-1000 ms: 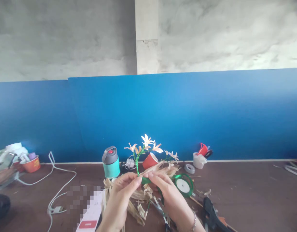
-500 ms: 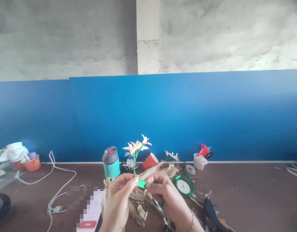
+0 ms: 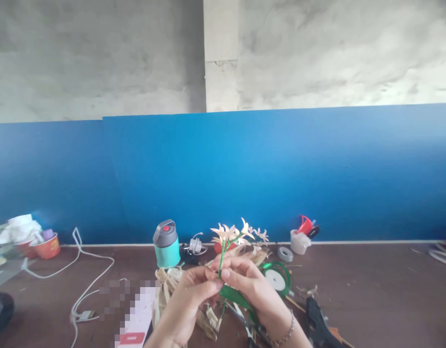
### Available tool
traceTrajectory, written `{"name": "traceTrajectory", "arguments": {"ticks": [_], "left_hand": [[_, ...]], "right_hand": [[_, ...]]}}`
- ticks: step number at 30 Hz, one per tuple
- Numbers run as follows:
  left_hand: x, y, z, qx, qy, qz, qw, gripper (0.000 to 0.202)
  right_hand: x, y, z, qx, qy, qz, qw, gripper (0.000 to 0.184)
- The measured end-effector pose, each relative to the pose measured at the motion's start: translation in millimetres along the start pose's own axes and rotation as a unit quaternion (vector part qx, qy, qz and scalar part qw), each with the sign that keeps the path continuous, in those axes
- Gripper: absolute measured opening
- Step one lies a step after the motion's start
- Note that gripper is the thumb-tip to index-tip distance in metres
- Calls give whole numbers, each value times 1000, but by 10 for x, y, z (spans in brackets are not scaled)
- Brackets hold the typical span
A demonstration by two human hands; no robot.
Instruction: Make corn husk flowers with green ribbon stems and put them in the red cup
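Note:
A spray of pale artificial flowers (image 3: 228,234) on a green-wrapped stem (image 3: 222,263) stands upright between my hands. My left hand (image 3: 194,295) is closed, with thumb and fingertips pinching near the stem's lower end. Just above that, my right hand (image 3: 253,285) is closed too, its thumb and fingers around the stem. A green ribbon (image 3: 234,295) runs from the left fingertips under my right palm. The stem's bottom is hidden by the fingers. Dry husk strips (image 3: 165,285) lie beneath the hands, with scissors (image 3: 240,316) half covered by the right wrist.
A ribbon spool (image 3: 275,280) and a black glue gun (image 3: 317,319) lie to the right. Behind stand a teal flask (image 3: 167,251), a tape roll (image 3: 285,254) and a white cup with tools (image 3: 299,241). A white cable (image 3: 90,285) and a phone-like screen (image 3: 137,314) are left.
The flower spray has moved right and down. My right hand has shifted from the ribbon's end to the stem, and the ribbon now trails below the right palm.

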State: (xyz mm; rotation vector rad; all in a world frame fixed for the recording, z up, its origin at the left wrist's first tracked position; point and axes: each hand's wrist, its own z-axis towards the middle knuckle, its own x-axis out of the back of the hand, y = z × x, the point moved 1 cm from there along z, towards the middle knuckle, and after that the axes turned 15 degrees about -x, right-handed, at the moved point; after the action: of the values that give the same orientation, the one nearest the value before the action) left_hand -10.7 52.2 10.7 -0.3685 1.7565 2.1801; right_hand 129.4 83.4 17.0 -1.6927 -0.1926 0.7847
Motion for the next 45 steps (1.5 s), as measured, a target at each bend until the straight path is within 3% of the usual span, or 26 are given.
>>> {"name": "traceTrajectory", "arguments": {"ticks": [4,7,10,16,19,21,23,26,29,38,45], "left_hand": [[-11,-15,17,-32,-29,95,995,24],[-26,39,13,-83,-35,235,968,23],[-33,94,-4,-150,-32,364,919,18],[7,52,-34,-310,-6,522,795,12],[-2,27,-47,-344,5,546,764,11],[-20,41,-52,-330,10,535,778,11],[-31,64,-46,-270,-1,487,830,15],[-17,68,-26,-149,-34,358,921,19],[23,42,-8,-95,-39,239,966,15],[41,4,-16,-76,4,132,988,17],[-4,-99,-52,-95,68,65,991,18]], "right_hand": [[-8,37,36,58,50,-15,997,21],[-26,51,41,64,115,-39,991,24],[-78,49,40,75,162,-66,982,24],[-143,108,93,90,185,-70,976,27],[-146,144,119,109,201,-42,973,27],[-147,145,120,102,195,-23,975,26],[-143,121,102,80,163,-15,983,24],[-109,67,54,24,61,-7,998,19],[-42,32,12,-15,-8,0,1000,18],[-5,-11,-25,8,68,-64,996,24],[-27,46,-21,22,49,-12,998,24]]}}
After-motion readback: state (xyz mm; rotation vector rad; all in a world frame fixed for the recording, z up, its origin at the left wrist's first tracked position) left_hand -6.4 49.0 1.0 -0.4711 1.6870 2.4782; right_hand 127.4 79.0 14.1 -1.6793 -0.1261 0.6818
